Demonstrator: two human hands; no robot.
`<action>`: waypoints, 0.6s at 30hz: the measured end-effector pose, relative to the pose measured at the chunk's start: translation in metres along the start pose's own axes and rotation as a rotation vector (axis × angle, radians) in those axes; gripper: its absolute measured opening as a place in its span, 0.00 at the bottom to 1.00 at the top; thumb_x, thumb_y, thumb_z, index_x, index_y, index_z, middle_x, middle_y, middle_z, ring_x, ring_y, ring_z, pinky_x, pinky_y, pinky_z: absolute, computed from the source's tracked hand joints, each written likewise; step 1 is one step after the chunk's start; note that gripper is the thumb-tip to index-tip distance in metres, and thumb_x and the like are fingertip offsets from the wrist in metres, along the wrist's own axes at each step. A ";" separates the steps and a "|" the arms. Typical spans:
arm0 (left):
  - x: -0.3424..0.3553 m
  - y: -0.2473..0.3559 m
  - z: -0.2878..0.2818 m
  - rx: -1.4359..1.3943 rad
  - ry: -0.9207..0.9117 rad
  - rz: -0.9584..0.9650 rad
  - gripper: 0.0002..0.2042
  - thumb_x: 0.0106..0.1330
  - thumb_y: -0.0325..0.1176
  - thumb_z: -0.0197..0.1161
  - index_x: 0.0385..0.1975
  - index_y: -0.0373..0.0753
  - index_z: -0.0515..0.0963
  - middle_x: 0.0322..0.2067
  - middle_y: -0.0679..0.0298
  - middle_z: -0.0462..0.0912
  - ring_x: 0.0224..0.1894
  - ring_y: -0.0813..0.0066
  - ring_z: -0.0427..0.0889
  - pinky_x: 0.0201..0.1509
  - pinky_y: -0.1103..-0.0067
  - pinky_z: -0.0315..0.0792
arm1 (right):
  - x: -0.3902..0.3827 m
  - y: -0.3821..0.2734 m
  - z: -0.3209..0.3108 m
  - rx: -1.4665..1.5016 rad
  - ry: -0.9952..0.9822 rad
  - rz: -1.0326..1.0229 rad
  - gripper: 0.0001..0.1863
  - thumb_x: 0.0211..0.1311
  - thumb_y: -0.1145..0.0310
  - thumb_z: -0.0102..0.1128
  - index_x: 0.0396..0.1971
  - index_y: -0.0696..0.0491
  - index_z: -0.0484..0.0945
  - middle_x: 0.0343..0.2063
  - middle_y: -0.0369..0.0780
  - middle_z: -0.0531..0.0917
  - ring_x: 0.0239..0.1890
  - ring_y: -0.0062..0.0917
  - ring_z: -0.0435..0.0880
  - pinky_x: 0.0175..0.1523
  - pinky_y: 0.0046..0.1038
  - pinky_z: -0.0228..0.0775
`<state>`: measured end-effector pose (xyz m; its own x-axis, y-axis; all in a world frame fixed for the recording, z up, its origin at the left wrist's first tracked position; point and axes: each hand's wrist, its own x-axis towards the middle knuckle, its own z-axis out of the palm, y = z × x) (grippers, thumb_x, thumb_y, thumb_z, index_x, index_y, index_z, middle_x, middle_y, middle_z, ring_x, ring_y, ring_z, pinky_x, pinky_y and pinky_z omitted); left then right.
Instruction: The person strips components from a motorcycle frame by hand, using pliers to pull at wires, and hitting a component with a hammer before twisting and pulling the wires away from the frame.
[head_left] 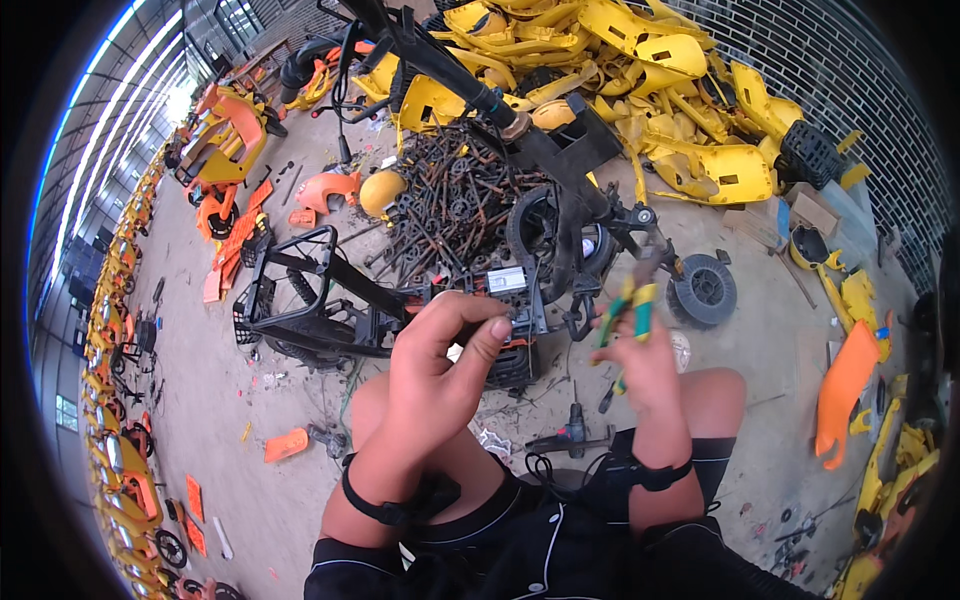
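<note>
My right hand (pixel 645 365) is closed around pliers (pixel 643 312) with green and yellow handles, their jaws pointing up and blurred by motion. Thumb and fingertips of my left hand (pixel 440 365) come together in a pinch over the frame's middle; whatever lies between them is too small to make out. Behind both hands a stripped black scooter frame (pixel 560 165) lies on the floor, its steering column reaching away from me. A silver box-shaped part (pixel 506 279) sits in the frame just beyond my left fingertips.
A cordless drill (pixel 574 432) lies on the floor before my knees. Beyond the frame are a heap of rusty rods (pixel 450 200) and a pile of yellow panels (pixel 690 110). A loose wheel (pixel 703 291) is at right, and parked scooters (pixel 120 400) line the left.
</note>
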<state>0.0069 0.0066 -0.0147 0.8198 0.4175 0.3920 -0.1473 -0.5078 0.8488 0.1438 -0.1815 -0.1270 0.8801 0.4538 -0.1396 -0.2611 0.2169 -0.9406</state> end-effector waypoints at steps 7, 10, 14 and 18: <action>0.003 0.013 0.000 0.098 -0.052 0.053 0.08 0.69 0.23 0.68 0.45 0.31 0.85 0.38 0.58 0.85 0.41 0.71 0.84 0.48 0.78 0.76 | -0.036 0.009 0.052 -0.218 -0.346 -0.169 0.41 0.54 0.93 0.43 0.73 0.57 0.62 0.63 0.44 0.75 0.66 0.31 0.77 0.62 0.36 0.81; 0.003 0.019 0.001 0.104 -0.064 -0.022 0.07 0.66 0.23 0.70 0.43 0.32 0.86 0.35 0.58 0.85 0.37 0.71 0.84 0.44 0.77 0.77 | -0.040 0.006 0.056 -0.264 -0.365 -0.193 0.43 0.53 0.94 0.42 0.74 0.57 0.60 0.65 0.44 0.73 0.67 0.32 0.76 0.65 0.36 0.79; 0.002 0.014 0.004 0.132 -0.039 0.019 0.07 0.65 0.23 0.71 0.41 0.32 0.86 0.32 0.58 0.85 0.33 0.69 0.85 0.37 0.75 0.78 | -0.038 0.012 0.055 -0.219 -0.413 -0.150 0.45 0.53 0.94 0.41 0.75 0.58 0.57 0.66 0.44 0.72 0.69 0.33 0.76 0.68 0.36 0.76; 0.002 0.009 0.005 0.191 -0.021 0.074 0.07 0.65 0.23 0.71 0.41 0.32 0.86 0.32 0.57 0.85 0.32 0.64 0.85 0.35 0.73 0.78 | -0.036 0.007 0.056 -0.236 -0.434 -0.159 0.47 0.52 0.95 0.40 0.77 0.58 0.55 0.68 0.45 0.71 0.69 0.35 0.76 0.69 0.36 0.74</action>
<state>0.0098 -0.0010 -0.0079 0.8225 0.3587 0.4414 -0.1014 -0.6711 0.7344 0.0881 -0.1477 -0.1114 0.6432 0.7585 0.1047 0.0032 0.1341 -0.9910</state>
